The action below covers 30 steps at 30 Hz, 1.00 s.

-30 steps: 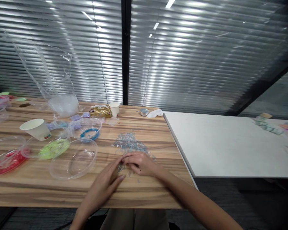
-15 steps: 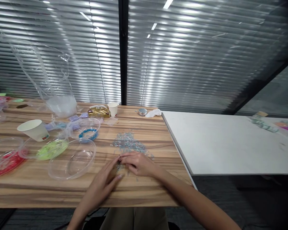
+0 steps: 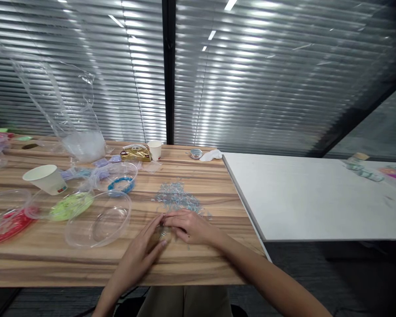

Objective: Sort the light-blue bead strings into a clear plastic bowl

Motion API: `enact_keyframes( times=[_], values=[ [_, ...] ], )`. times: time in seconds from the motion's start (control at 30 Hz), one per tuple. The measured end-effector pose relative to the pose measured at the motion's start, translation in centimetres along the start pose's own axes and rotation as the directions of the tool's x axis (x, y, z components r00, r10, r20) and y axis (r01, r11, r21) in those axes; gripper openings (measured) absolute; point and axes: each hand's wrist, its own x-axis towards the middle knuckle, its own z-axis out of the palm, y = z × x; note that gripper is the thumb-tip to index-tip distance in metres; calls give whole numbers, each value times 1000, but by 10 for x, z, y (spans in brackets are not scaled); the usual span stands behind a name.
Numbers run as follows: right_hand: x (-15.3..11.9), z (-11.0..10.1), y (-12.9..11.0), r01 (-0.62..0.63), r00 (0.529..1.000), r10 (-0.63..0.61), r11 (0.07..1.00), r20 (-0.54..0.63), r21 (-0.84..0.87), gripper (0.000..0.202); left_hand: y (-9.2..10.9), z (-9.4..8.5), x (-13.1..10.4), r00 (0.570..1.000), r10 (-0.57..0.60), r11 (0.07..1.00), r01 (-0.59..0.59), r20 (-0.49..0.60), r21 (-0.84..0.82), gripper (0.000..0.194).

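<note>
— Beads (image 3: 177, 198), small clear and bluish tubes, lie in a loose heap on our wooden table (image 3: 198, 259), just beyond our hands. Do we have any of them in our fingers?

— We cannot tell for sure. Our right hand (image 3: 188, 226) rests palm down at the near edge of the heap, its fingers curled and drawn narrow toward the left. Our left hand (image 3: 144, 249) lies flat with the fingers stretched out and close together, their tips meeting those of the right hand. A few stray beads show on the wood right where the fingertips meet, but they are too small for us to say whether any is pinched.

— What sits around us?

— To the left of our hands stands an empty clear bowl (image 3: 99, 219). Behind it we see a bowl with blue beads (image 3: 118, 178), a bowl with yellow-green beads (image 3: 62, 206) and, at the far left, a bowl with red beads (image 3: 5, 218). A paper cup (image 3: 45, 178) lies tilted near them. Farther back a big clear plastic bag (image 3: 73, 119) stands upright, with a second small cup (image 3: 155, 150) and a gold packet (image 3: 136, 153) beside it. A white table (image 3: 317, 198) adjoins ours on the right.
</note>
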Motion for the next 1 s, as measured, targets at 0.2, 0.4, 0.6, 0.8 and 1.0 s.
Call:
enact_keyframes(
  times=[0.2,0.4,0.6,0.8,1.0],
  values=[
    [0,-2,-2,-55,997,59,995,42,-79,30,1,1,-1,1000,-19,1000,19,-16,-5,58],
    [-1,2,2,-22,1000,22,999,4,-41,28,-7,4,5,986,-136,990,132,-100,-41,56],
    [-2,4,11,-21,997,15,997,-75,-80,23,-13,7,25,992,-112,993,113,-60,16,56],
    [-2,5,12,13,994,-25,994,-109,-107,22,-12,11,29,996,-75,996,78,-58,50,52],
    [-3,6,13,-20,990,-1,990,-141,-143,21,-15,11,25,991,-30,997,38,-129,61,51]
  ],
)
